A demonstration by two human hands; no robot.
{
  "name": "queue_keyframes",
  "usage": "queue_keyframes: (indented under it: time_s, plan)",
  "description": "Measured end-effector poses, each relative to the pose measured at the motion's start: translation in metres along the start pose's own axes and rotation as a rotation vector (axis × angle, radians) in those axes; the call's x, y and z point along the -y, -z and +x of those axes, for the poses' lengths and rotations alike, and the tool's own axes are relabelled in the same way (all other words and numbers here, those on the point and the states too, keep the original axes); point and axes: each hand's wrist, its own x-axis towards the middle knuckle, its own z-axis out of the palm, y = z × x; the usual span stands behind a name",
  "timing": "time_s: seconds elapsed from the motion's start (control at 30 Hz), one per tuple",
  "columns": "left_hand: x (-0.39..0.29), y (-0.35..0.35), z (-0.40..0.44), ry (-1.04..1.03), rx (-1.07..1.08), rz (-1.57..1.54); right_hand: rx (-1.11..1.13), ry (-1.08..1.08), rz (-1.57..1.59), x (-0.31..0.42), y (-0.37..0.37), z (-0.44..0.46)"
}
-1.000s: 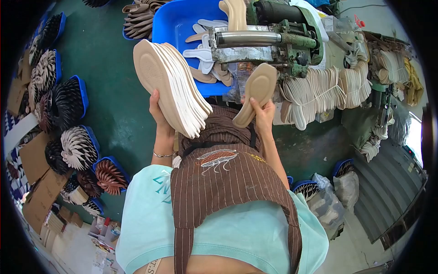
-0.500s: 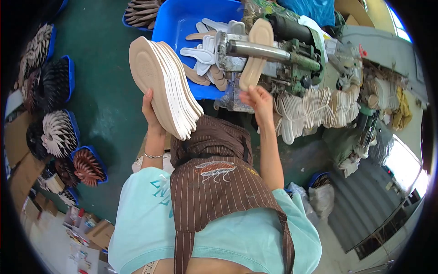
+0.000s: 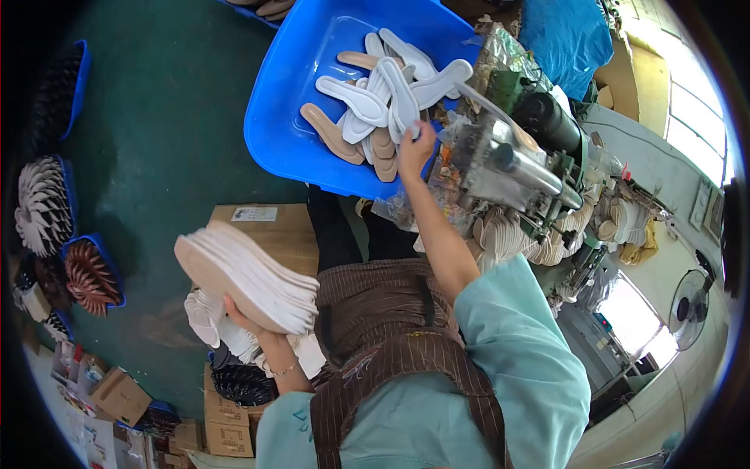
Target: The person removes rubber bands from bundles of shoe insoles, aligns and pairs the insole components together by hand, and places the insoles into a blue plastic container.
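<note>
My left hand (image 3: 248,319) is wrapped round a thick stack of insoles (image 3: 242,273), beige on the outer face and white along the edges. To the right of it, my right hand (image 3: 416,148) reaches over the near rim of a large blue bin (image 3: 273,148). Its fingers are closed at the lower end of a white insole (image 3: 400,92). Loose white and beige insoles lie heaped in the bin around it. A pale insole (image 3: 494,105) sticks out at the roller machine (image 3: 531,172), beside the bin.
Bundled insoles (image 3: 504,234) hang below the machine. A cardboard box (image 3: 273,230) stands on the floor in front of me. Blue trays of fanned dark and pale pieces (image 3: 92,273) line the left side. A standing fan (image 3: 691,309) is at far right.
My right hand has left the insole at the roller machine and moved left into the blue bin. The left hand still holds its stack, now lower. The view has swung.
</note>
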Motion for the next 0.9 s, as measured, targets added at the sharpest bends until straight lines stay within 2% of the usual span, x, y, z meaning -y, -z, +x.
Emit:
queue_keyframes:
  time_s: [0.03, 0.07, 0.13, 0.17, 0.23, 0.4, 0.5, 0.57, 0.6, 0.67, 0.7, 0.77, 0.8, 0.83, 0.9]
  plan:
    - [0.001, 0.012, 0.003, 0.010, -0.011, -0.006, -0.111, 0.021, -0.083, -0.009, -0.014, 0.013]
    - [0.004, 0.024, 0.007, -0.004, -0.033, -0.044, -0.102, 0.028, -0.093, -0.016, -0.027, 0.025]
    - [0.010, 0.043, 0.013, -0.009, -0.060, -0.087, -0.137, -0.472, 0.116, -0.027, -0.047, 0.046]
    - [0.013, 0.050, 0.016, -0.006, -0.079, -0.091, -0.136, -0.465, 0.107, -0.035, -0.054, 0.054]
    - [0.018, 0.059, 0.021, -0.004, -0.114, -0.102, -0.092, -0.507, 0.362, -0.054, -0.068, 0.063]
    - [0.021, 0.049, 0.013, 0.069, -0.072, -0.170, -0.211, -0.508, 0.236, -0.075, -0.085, 0.062]
    - [0.017, 0.045, 0.012, 0.079, -0.064, -0.138, -0.133, -0.510, 0.211, -0.053, -0.078, 0.056]
    - [0.011, 0.044, 0.012, 0.077, -0.038, -0.122, -0.060, -0.651, 0.235, -0.021, -0.062, 0.056]
    - [0.008, 0.040, 0.012, 0.071, -0.021, -0.097, -0.069, -0.654, 0.256, -0.033, -0.067, 0.057]
    - [0.003, 0.032, 0.013, 0.055, 0.010, -0.062, -0.059, -0.519, 0.296, -0.044, -0.067, 0.054]
    - [0.002, 0.027, 0.014, 0.034, 0.026, -0.036, -0.069, -0.526, 0.310, -0.041, -0.065, 0.054]
    - [0.000, 0.023, 0.016, 0.010, 0.050, 0.000, 0.096, -0.213, 0.070, -0.026, -0.054, 0.042]
    - [-0.001, 0.023, 0.018, 0.017, 0.103, 0.004, 0.096, -0.034, 0.002, -0.010, -0.049, 0.032]
    - [-0.002, 0.022, 0.019, 0.022, 0.155, 0.008, 0.088, -0.043, 0.013, 0.009, -0.041, 0.022]
    - [-0.004, 0.011, 0.017, 0.013, 0.197, 0.023, 0.208, 0.172, 0.063, 0.052, -0.021, 0.005]
